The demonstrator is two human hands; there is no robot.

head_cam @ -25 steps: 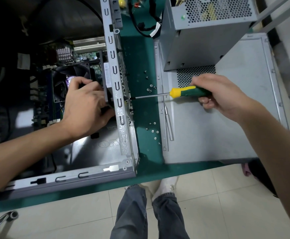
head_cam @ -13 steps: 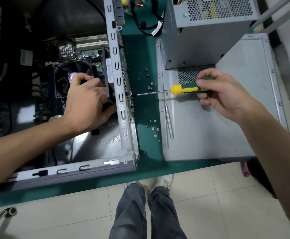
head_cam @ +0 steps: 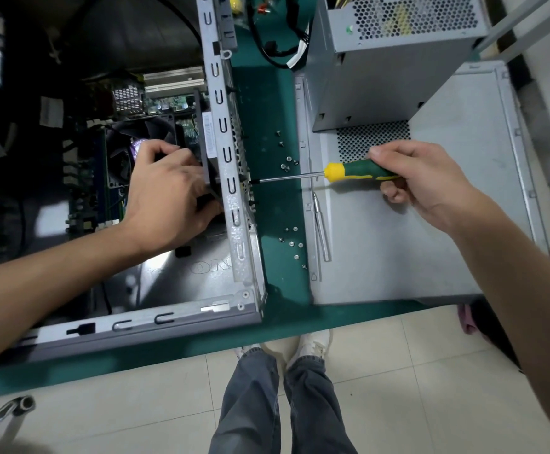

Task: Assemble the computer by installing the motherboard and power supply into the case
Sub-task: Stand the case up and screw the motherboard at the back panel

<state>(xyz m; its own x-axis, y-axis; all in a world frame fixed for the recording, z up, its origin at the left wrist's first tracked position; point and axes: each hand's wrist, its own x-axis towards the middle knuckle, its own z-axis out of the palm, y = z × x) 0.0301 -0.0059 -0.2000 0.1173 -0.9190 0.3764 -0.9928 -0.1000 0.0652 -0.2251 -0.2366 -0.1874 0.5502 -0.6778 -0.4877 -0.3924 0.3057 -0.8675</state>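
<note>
matt grey metal case (glossy screwdriver handle)

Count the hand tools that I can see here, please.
2. A green and yellow screwdriver is in the right hand, its tip at the case wall. A slim silver tool lies on the grey panel. More may be hidden.

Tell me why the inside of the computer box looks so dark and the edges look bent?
In the head view, the case walls shade its interior, so the motherboard is dim beyond the left hand; light glares off the case floor; the wide-angle lens bows the table edge; the screwdriver in the right hand stays sharp.
</note>
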